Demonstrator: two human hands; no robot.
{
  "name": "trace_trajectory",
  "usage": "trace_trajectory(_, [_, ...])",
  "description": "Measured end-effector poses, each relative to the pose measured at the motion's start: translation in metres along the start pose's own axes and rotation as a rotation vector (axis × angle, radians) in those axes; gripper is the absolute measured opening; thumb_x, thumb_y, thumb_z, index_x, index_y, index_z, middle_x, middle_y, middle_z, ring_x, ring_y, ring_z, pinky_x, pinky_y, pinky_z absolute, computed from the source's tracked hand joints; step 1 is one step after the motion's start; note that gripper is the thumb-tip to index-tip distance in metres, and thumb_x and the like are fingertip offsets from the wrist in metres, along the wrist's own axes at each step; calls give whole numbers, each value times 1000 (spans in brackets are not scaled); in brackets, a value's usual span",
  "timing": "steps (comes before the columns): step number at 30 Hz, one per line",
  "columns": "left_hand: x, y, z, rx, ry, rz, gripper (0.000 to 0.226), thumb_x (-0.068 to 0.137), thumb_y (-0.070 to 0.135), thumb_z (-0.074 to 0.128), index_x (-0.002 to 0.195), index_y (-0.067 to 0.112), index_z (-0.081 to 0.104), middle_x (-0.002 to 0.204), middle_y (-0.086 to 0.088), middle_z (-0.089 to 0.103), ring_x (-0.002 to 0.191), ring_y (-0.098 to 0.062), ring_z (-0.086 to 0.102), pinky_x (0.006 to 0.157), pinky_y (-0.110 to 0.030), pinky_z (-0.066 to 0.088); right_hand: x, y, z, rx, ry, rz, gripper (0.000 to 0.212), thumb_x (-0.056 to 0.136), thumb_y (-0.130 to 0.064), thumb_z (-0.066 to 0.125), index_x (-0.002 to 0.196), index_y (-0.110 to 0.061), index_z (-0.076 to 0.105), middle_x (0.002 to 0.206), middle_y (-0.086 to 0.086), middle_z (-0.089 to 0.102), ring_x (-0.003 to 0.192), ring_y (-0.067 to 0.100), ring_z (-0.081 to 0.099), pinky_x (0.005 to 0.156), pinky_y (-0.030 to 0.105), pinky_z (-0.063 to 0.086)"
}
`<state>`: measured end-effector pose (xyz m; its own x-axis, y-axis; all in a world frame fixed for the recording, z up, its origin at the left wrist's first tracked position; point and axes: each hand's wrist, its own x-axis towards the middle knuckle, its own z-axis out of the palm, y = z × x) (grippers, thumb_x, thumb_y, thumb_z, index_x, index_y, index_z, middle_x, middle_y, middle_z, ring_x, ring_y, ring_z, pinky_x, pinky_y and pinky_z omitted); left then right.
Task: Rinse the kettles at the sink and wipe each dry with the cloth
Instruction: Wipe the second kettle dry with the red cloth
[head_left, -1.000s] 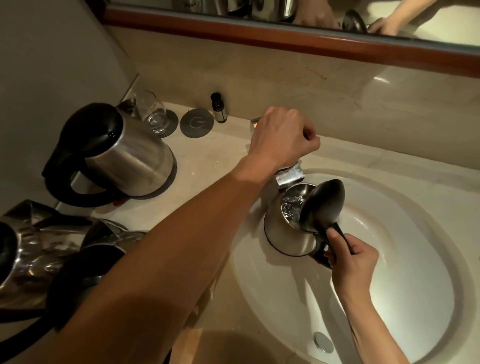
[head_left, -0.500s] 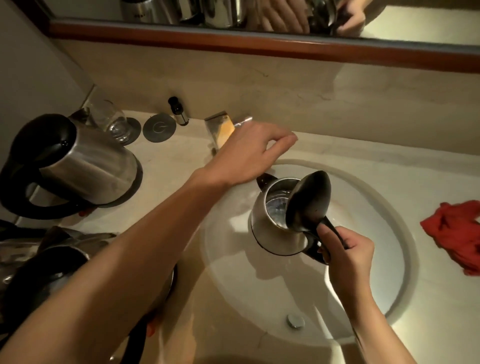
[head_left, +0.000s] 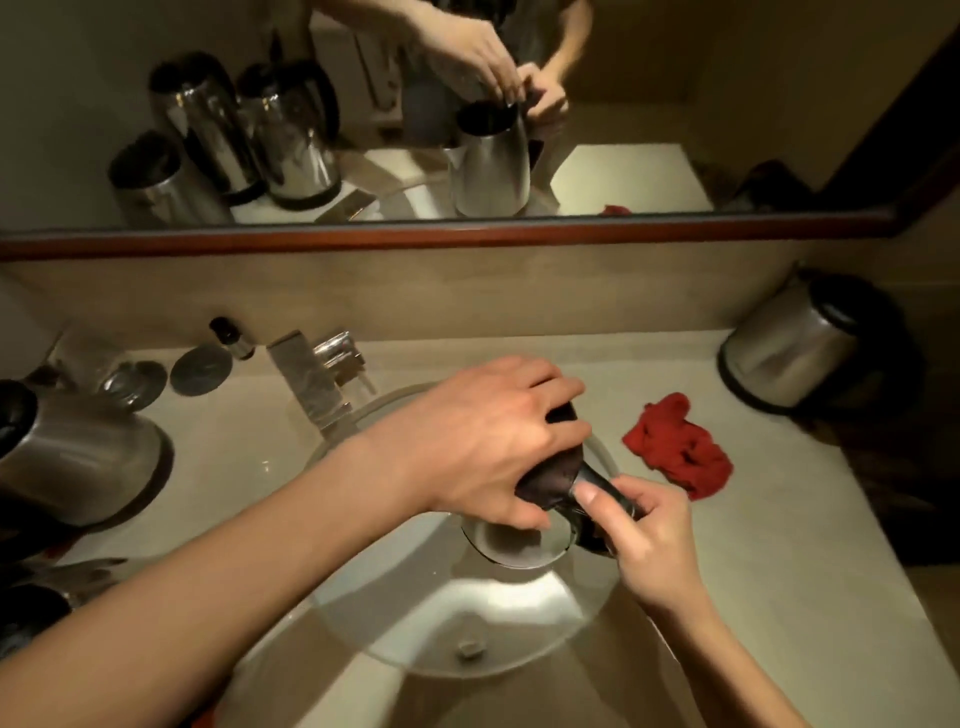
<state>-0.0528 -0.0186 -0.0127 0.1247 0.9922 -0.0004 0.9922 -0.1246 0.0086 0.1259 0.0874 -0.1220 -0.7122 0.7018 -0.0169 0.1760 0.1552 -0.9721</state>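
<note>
A steel kettle (head_left: 511, 545) hangs over the white sink (head_left: 441, 623), mostly hidden under my hands. My left hand (head_left: 483, 441) lies on top of it, fingers curled round the dark lid (head_left: 550, 480). My right hand (head_left: 649, 535) grips the black handle at the kettle's right side. The red cloth (head_left: 678, 452) lies crumpled on the counter just right of the basin, touched by neither hand. The square tap (head_left: 311, 374) stands behind the basin's left part.
Another steel kettle (head_left: 795, 348) stands at the far right of the counter, one more (head_left: 78, 457) at the left, and a further one (head_left: 31, 608) at the bottom left edge. A glass (head_left: 98, 364), a round coaster (head_left: 201, 369) and a small bottle (head_left: 228, 338) sit by the wall.
My left hand left the tap and came down onto the kettle's lid, which has swung down from its raised position. The view lifted, showing the mirror and the right-hand kettle.
</note>
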Motion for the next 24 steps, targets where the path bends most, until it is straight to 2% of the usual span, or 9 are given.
trace_trajectory(5, [33, 26, -31, 88, 20, 58, 74, 70, 66, 62, 125, 17, 59, 121, -10, 59, 108, -28, 54, 93, -41, 47, -6, -23, -47, 44, 52, -59, 53, 74, -51, 70, 49, -7, 54, 45, -6, 41, 47, 6, 34, 49, 21, 27])
trace_trajectory(9, [54, 43, -42, -13, 112, 44, 70, 72, 60, 62, 128, 18, 59, 118, -8, 59, 103, -26, 55, 90, -39, 47, -9, -35, -87, 71, 60, -110, 59, 75, -51, 72, 57, 4, 62, 48, 13, 49, 48, 21, 41, 50, 24, 33])
trace_trajectory(12, [65, 55, -39, -123, 192, 12, 77, 70, 60, 69, 134, 19, 58, 127, -7, 59, 112, -25, 54, 98, -39, 44, -13, -43, -113, 114, 52, -99, 49, 74, -48, 73, 58, -2, 66, 47, 3, 54, 47, 9, 48, 50, 18, 39])
trace_trajectory(16, [80, 72, -32, -259, 226, -54, 84, 71, 66, 71, 141, 25, 52, 141, 2, 52, 135, -18, 41, 114, -39, 32, -18, -48, -143, 144, 44, -92, 32, 72, -42, 77, 54, -17, 70, 49, -2, 60, 47, 6, 57, 48, 18, 45])
trace_trajectory(21, [102, 94, -25, -396, 241, -128, 86, 71, 66, 72, 145, 30, 46, 148, 11, 46, 141, -7, 34, 118, -38, 25, -20, -47, -174, 135, 75, -75, 40, 69, -49, 74, 51, -15, 64, 47, -1, 55, 46, 8, 54, 46, 22, 43])
trace_trajectory(24, [113, 105, -15, -427, 221, -165, 88, 73, 71, 66, 149, 35, 39, 153, 17, 39, 147, -4, 22, 124, -41, 11, -20, -42, -188, 135, 90, -56, 43, 68, -49, 73, 48, -14, 58, 45, -3, 49, 43, 9, 47, 45, 21, 38])
